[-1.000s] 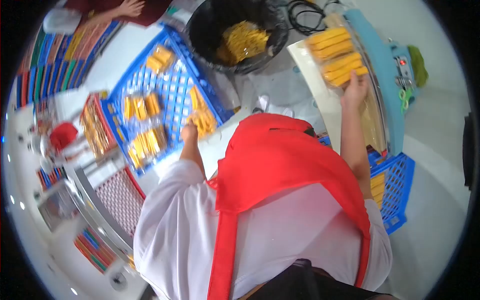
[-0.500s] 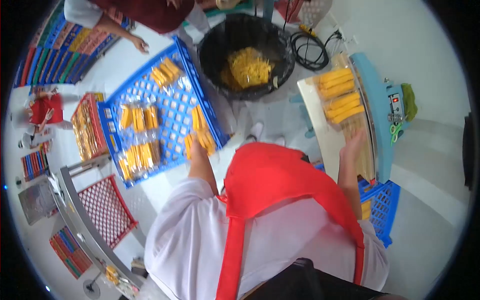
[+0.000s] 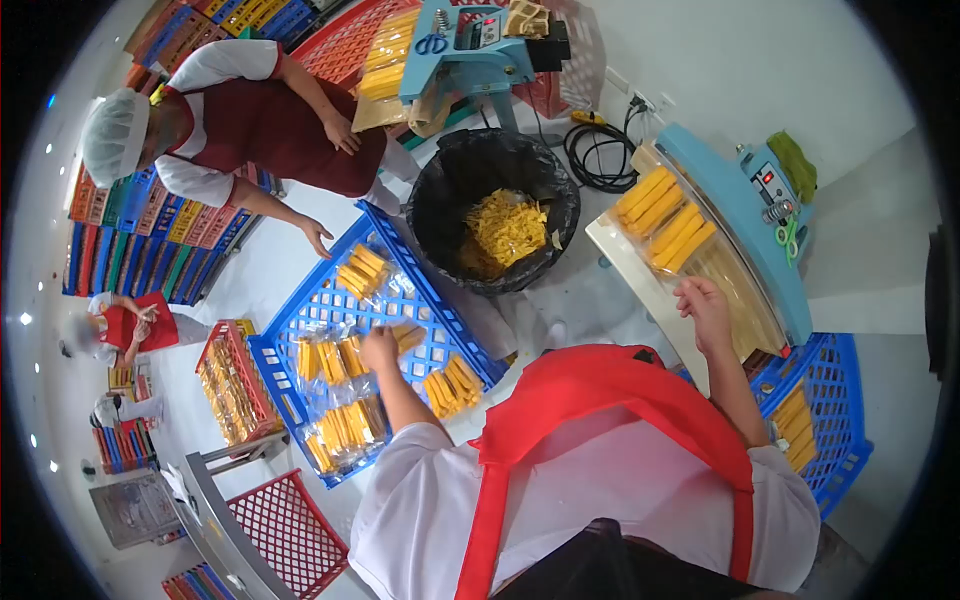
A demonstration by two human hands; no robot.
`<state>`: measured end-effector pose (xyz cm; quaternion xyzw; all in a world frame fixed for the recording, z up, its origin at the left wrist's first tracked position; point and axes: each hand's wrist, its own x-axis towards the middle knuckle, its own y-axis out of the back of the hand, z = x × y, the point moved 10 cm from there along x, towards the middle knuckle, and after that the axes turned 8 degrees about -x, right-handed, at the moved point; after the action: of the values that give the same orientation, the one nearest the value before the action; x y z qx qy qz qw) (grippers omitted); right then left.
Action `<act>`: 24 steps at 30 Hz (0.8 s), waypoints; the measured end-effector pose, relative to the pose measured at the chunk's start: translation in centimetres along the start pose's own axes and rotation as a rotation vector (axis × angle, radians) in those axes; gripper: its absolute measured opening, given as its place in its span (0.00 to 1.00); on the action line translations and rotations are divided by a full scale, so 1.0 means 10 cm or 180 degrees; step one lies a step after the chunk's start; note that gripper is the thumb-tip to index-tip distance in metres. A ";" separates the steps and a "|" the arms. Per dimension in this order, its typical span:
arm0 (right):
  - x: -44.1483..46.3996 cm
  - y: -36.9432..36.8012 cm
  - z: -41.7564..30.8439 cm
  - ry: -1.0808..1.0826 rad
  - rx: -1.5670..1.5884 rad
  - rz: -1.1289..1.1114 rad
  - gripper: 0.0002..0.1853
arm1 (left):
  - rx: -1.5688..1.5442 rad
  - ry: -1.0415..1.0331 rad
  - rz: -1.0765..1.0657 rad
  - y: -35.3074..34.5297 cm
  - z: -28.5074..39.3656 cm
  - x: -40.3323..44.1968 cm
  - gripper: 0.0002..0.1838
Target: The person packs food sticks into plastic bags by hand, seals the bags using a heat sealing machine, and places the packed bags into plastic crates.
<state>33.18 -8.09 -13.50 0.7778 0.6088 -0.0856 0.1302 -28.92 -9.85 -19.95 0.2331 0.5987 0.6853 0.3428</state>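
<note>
My left hand (image 3: 380,350) is closed over the blue crate (image 3: 420,290), beside a bag of yellow sticks (image 3: 334,358); what its fingers grip is too small to make out. More bagged sticks (image 3: 346,432) and a pile of yellow sticks (image 3: 452,387) lie in the same crate. My right hand (image 3: 706,308) has curled fingers just below a bag of yellow sticks (image 3: 664,220), apart from it. That bag rests on the pale shelf (image 3: 650,290) of the blue sealing machine (image 3: 740,220). Whether the right fingers hold anything is unclear.
A black-lined bin (image 3: 430,190) holds yellow scraps. A co-worker (image 3: 270,130) reaches toward the blue crate. Behind stands another sealing machine (image 3: 470,60). A second blue crate (image 3: 830,410) is at right, a red crate (image 3: 240,385) at left, and cables (image 3: 600,155) lie beyond the bin.
The view has shifted, showing more of the co-worker. My left hand has moved from the loose sticks to the bags. My right hand has come away from the bag on the machine's shelf.
</note>
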 end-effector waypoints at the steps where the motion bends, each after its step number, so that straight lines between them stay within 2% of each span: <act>1: -0.01 -0.16 -0.06 -0.0020 0.0039 -0.0349 0.08 | 0.0061 -0.0121 -0.0112 0.16 0.10 0.04 0.15; 2: 0.01 -0.26 -0.13 0.0013 0.0030 -0.0402 0.08 | -0.0295 -0.0393 -0.0360 0.21 0.18 0.16 0.16; 3: 0.02 -0.46 -0.20 0.0037 0.0161 -0.0711 0.08 | -0.0113 -0.0353 -0.0548 0.45 0.40 0.10 0.17; 4: 0.03 -0.66 -0.28 0.0059 0.0290 -0.1041 0.09 | -0.0261 -0.0710 -0.0654 0.46 0.48 0.24 0.16; 5: 0.06 -0.79 -0.36 0.0098 0.0283 -0.1150 0.09 | -0.0134 -0.0856 -0.0780 0.83 0.85 0.05 0.17; 8: 0.09 -1.40 -0.60 0.0082 0.0365 -0.1917 0.11 | -0.0757 -0.2067 -0.0541 1.85 1.76 -0.48 0.09; 10: 0.06 -1.76 -0.63 -0.0405 0.0574 -0.2433 0.18 | -0.0549 -0.2713 -0.0396 2.29 2.15 -0.78 0.09; 11: 0.08 -1.87 -0.68 -0.0417 0.0565 -0.2496 0.18 | -0.0621 -0.2982 -0.0647 2.35 2.29 -0.80 0.08; 12: -0.03 -2.07 -0.67 -0.0946 0.0956 -0.2942 0.21 | -0.0561 -0.3456 -0.0387 2.60 2.48 -1.02 0.06; 13: -0.19 -2.23 -0.66 -0.1497 0.1351 -0.3343 0.25 | -0.0699 -0.3866 -0.0422 2.76 2.64 -1.15 0.04; 14: -0.23 -2.29 -0.65 -0.1537 0.1329 -0.3329 0.25 | -0.0717 -0.4178 -0.0320 2.92 2.79 -1.28 0.02; 15: -0.48 -2.46 -0.83 -0.1582 0.1958 -0.4144 0.28 | -0.0646 -0.4447 0.0140 3.10 2.91 -1.44 0.02; 16: -0.74 -2.52 -1.04 -0.1591 0.2612 -0.4939 0.30 | -0.0636 -0.4612 0.0142 3.20 3.04 -1.56 0.03; 17: -0.85 -2.56 -1.04 -0.1613 0.2600 -0.4904 0.30 | -0.0627 -0.4783 0.0145 3.26 3.13 -1.65 0.04; 18: -0.83 -2.60 -1.05 -0.1493 0.2733 -0.4496 0.30 | -0.0657 -0.4793 0.0129 3.28 3.18 -1.67 0.04; 19: -0.76 -2.60 -1.07 -0.1350 0.2860 -0.4094 0.31 | -0.0765 -0.5000 0.0110 3.31 3.23 -1.74 0.06; 21: -0.73 -2.61 -1.15 -0.1028 0.2905 -0.4255 0.30 | -0.0868 -0.5238 0.0097 3.30 3.30 -1.86 0.09; 23: -0.66 -2.55 -1.35 -0.0330 0.2900 -0.4392 0.28 | -0.2719 -0.4772 0.0768 3.55 3.15 -1.77 0.22; 24: -0.63 -2.52 -1.41 -0.0291 0.2908 -0.4364 0.28 | -0.3397 -0.4705 0.0641 3.44 3.05 -1.62 0.40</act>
<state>6.83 -3.89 -0.77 0.2057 0.8478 -0.4168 -0.2554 -2.53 -3.46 20.53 0.4740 -0.1921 0.5740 0.6395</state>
